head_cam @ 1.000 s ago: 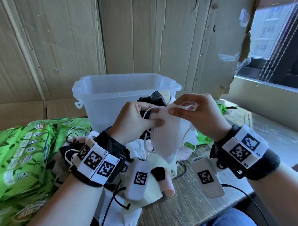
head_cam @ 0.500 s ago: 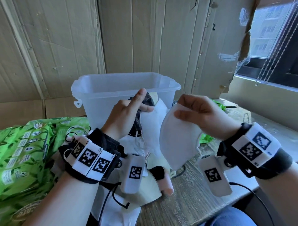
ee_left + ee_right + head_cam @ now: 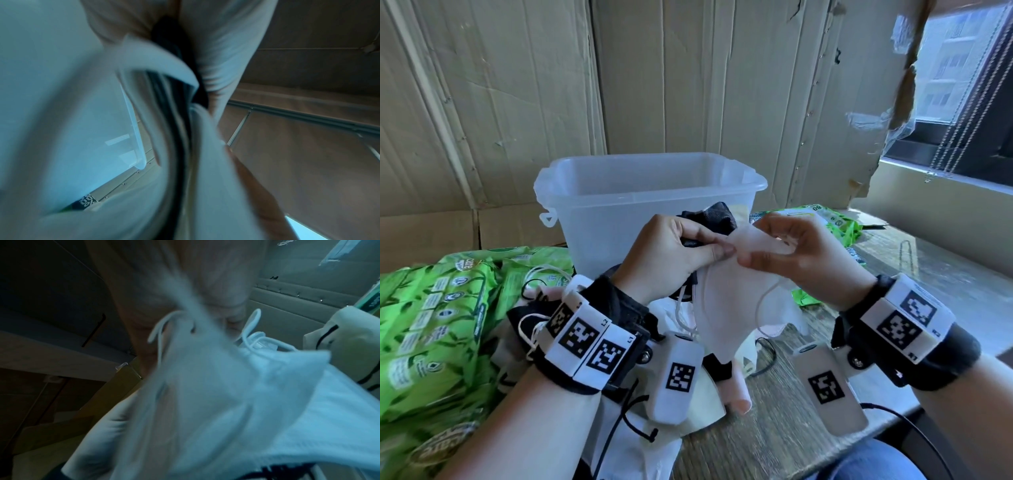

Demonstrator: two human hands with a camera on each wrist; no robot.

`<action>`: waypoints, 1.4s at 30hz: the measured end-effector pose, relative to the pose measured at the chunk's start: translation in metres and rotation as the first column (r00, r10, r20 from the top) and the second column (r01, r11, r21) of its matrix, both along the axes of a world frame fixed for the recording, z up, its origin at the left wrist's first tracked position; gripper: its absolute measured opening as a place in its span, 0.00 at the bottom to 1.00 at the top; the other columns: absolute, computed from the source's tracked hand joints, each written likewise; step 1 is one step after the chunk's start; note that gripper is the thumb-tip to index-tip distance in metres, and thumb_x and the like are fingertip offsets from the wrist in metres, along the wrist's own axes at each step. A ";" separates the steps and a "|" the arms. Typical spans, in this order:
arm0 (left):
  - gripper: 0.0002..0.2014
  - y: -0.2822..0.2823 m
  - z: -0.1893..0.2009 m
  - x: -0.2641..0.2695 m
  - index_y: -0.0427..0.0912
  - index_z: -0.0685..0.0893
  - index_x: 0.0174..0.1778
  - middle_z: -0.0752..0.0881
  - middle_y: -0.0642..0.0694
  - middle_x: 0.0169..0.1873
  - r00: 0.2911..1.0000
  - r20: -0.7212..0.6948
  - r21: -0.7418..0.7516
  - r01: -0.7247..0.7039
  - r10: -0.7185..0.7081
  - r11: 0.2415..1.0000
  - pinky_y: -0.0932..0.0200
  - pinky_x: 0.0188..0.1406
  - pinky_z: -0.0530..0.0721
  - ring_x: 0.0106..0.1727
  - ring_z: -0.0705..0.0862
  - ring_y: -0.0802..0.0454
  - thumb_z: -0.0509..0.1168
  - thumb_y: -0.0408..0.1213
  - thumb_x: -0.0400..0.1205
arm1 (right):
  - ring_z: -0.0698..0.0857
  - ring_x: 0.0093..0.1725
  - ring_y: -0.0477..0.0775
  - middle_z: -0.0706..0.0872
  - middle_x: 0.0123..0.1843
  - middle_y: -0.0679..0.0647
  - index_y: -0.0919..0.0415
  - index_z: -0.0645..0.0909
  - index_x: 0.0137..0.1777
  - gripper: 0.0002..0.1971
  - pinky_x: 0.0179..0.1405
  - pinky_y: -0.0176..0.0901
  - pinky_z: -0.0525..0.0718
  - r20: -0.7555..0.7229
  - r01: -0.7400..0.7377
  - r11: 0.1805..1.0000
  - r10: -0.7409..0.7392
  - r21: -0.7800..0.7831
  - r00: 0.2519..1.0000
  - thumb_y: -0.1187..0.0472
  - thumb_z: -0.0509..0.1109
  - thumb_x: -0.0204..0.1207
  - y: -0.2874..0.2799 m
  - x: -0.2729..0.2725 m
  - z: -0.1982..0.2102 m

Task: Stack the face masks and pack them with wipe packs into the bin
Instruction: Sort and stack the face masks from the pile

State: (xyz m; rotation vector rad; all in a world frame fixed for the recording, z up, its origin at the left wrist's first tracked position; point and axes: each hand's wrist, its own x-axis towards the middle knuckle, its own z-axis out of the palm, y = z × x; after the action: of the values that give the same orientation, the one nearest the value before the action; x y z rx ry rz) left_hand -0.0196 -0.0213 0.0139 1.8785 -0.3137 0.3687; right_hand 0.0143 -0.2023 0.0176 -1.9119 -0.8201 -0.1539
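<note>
pinching with both hands: our left hand (image 3: pixel 674 253) grips a small stack, black mask (image 3: pixel 717 216) among them, and our right hand (image 3: pixel 787 253) pinches a white mask (image 3: pixel 726 308) onto it, above loose masks on the bench (image 3: pixel 774 428). we'd line up edges and tuck ear loops first. left wrist view shows layered edges that the head view hides. wipe packs (image 3: pixel 438 325) left, bin (image 3: pixel 647 192) behind looks empty.

Creased cardboard sheets (image 3: pixel 671 78) lining the wall, wooden tabletop (image 3: pixel 763 442), window with beaded blind cords (image 3: pixel 962 89) at right
</note>
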 end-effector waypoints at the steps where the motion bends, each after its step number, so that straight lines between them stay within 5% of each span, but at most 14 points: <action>1: 0.02 0.001 0.001 0.000 0.45 0.91 0.37 0.91 0.52 0.36 1.000 -0.005 -0.008 -0.011 0.011 1.000 0.55 0.52 0.86 0.41 0.89 0.56 0.75 0.35 0.71 | 0.79 0.37 0.44 0.82 0.36 0.52 0.65 0.85 0.41 0.11 0.39 0.40 0.76 -0.016 -0.012 0.999 0.011 -0.045 1.000 0.59 0.80 0.63 -0.001 -0.001 0.000; 4: 0.03 0.004 0.002 0.002 0.47 0.90 0.34 0.91 0.51 0.33 0.998 -0.022 -0.024 -0.054 0.053 0.998 0.55 0.49 0.86 0.36 0.88 0.57 0.75 0.34 0.72 | 0.84 0.36 0.44 0.90 0.35 0.51 0.60 0.87 0.39 0.05 0.41 0.43 0.83 -0.153 -0.018 0.988 -0.006 -0.156 0.988 0.61 0.79 0.66 -0.006 0.000 -0.004; 7: 0.02 0.010 0.002 0.005 0.45 0.90 0.34 0.91 0.49 0.35 0.994 -0.032 -0.022 -0.109 0.108 0.994 0.52 0.52 0.85 0.39 0.88 0.54 0.75 0.36 0.72 | 0.77 0.29 0.50 0.84 0.29 0.67 0.65 0.84 0.28 0.15 0.34 0.45 0.77 -0.142 0.143 0.959 -0.182 -0.245 0.973 0.53 0.79 0.67 -0.010 0.011 -0.009; 9: 0.02 0.012 0.001 0.007 0.44 0.90 0.36 0.91 0.48 0.37 0.990 -0.029 -0.019 -0.141 0.141 0.990 0.49 0.55 0.85 0.42 0.88 0.51 0.75 0.37 0.72 | 0.70 0.22 0.46 0.77 0.20 0.55 0.62 0.80 0.23 0.19 0.24 0.35 0.68 -0.095 0.259 0.938 -0.286 -0.228 0.953 0.51 0.78 0.67 -0.014 0.015 -0.005; 12: 0.02 0.010 0.001 0.007 0.45 0.90 0.36 0.91 0.48 0.38 0.989 -0.018 0.007 -0.148 0.148 0.989 0.51 0.55 0.85 0.44 0.89 0.50 0.75 0.38 0.72 | 0.77 0.31 0.44 0.83 0.32 0.51 0.63 0.84 0.37 0.22 0.32 0.34 0.73 -0.090 0.183 0.983 -0.183 -0.016 0.979 0.41 0.75 0.64 -0.015 0.012 0.006; 14: 0.01 0.006 0.001 0.005 0.45 0.90 0.35 0.91 0.50 0.37 0.992 -0.025 0.007 -0.121 0.121 0.993 0.53 0.51 0.85 0.42 0.88 0.52 0.75 0.37 0.72 | 0.80 0.40 0.42 0.84 0.41 0.50 0.56 0.84 0.42 0.14 0.42 0.29 0.75 -0.068 0.108 0.994 -0.106 0.014 0.992 0.45 0.72 0.66 -0.008 0.008 0.010; 16: 0.02 0.002 -0.001 0.004 0.45 0.90 0.35 0.91 0.50 0.37 0.995 -0.031 0.001 -0.090 0.090 0.996 0.56 0.49 0.86 0.40 0.88 0.56 0.75 0.35 0.73 | 0.78 0.40 0.46 0.81 0.39 0.47 0.52 0.82 0.38 0.07 0.40 0.29 0.72 0.050 0.144 0.982 -0.139 -0.123 0.989 0.52 0.77 0.67 0.001 0.008 0.006; 18: 0.01 0.000 -0.001 0.003 0.44 0.91 0.37 0.91 0.48 0.37 0.997 -0.030 -0.005 -0.065 0.065 0.998 0.55 0.50 0.86 0.42 0.88 0.53 0.74 0.35 0.74 | 0.75 0.36 0.49 0.78 0.33 0.51 0.60 0.81 0.35 0.11 0.37 0.39 0.71 0.129 0.192 0.974 -0.177 -0.117 0.976 0.55 0.80 0.64 0.004 0.008 0.001; 20: 0.04 0.001 0.000 0.002 0.42 0.91 0.38 0.91 0.46 0.38 0.999 -0.029 -0.030 -0.038 0.037 0.999 0.54 0.51 0.85 0.44 0.89 0.50 0.72 0.38 0.75 | 0.73 0.34 0.50 0.78 0.31 0.60 0.67 0.80 0.34 0.15 0.37 0.44 0.71 0.083 0.117 0.993 -0.114 -0.025 0.990 0.54 0.77 0.61 0.002 0.009 0.001; 24: 0.15 0.002 0.002 0.002 0.42 0.91 0.42 0.91 0.43 0.42 0.997 -0.042 -0.083 0.055 -0.059 0.995 0.54 0.55 0.84 0.47 0.88 0.52 0.72 0.47 0.65 | 0.72 0.35 0.48 0.79 0.31 0.61 0.59 0.81 0.33 0.10 0.40 0.44 0.70 -0.012 -0.032 0.993 0.031 -0.115 0.999 0.56 0.78 0.58 0.001 0.007 0.007; 28: 0.15 -0.001 0.001 0.000 0.42 0.89 0.46 0.91 0.47 0.42 0.982 -0.058 -0.087 0.173 -0.178 0.981 0.66 0.47 0.85 0.44 0.87 0.57 0.75 0.38 0.64 | 0.70 0.30 0.52 0.79 0.26 0.55 0.48 0.76 0.39 0.16 0.33 0.42 0.67 0.079 -0.001 0.981 0.017 -0.196 0.997 0.58 0.82 0.58 0.007 0.005 0.011; 35: 0.22 0.000 -0.005 0.005 0.43 0.84 0.58 0.89 0.53 0.50 0.983 0.005 -0.013 0.183 -0.183 0.983 0.69 0.52 0.82 0.50 0.86 0.63 0.74 0.21 0.71 | 0.63 0.20 0.45 0.72 0.22 0.52 0.59 0.74 0.45 0.19 0.19 0.30 0.61 0.102 0.074 0.983 -0.058 -0.168 0.993 0.65 0.82 0.60 0.010 0.007 0.014; 38: 0.30 -0.001 -0.007 0.006 0.46 0.79 0.66 0.85 0.54 0.58 0.981 0.025 0.001 0.191 -0.191 0.982 0.68 0.60 0.80 0.58 0.83 0.64 0.72 0.18 0.71 | 0.67 0.23 0.44 0.79 0.27 0.60 0.57 0.77 0.43 0.19 0.23 0.34 0.64 0.152 0.170 0.961 -0.138 -0.218 0.979 0.59 0.84 0.58 0.010 0.011 0.012; 42: 0.35 0.000 -0.011 0.010 0.58 0.76 0.64 0.82 0.60 0.62 0.985 0.059 0.030 0.159 -0.160 0.987 0.68 0.65 0.76 0.64 0.80 0.67 0.73 0.18 0.69 | 0.73 0.34 0.43 0.78 0.34 0.44 0.51 0.79 0.41 0.18 0.36 0.35 0.70 0.230 0.239 0.936 -0.180 -0.258 0.956 0.56 0.84 0.56 0.010 0.010 0.009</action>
State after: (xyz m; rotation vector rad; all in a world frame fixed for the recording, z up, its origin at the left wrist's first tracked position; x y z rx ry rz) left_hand -0.0097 -0.0210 0.0026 1.8543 -0.5090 0.3150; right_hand 0.0242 -0.1925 0.0263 -2.2842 -0.8029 -0.3867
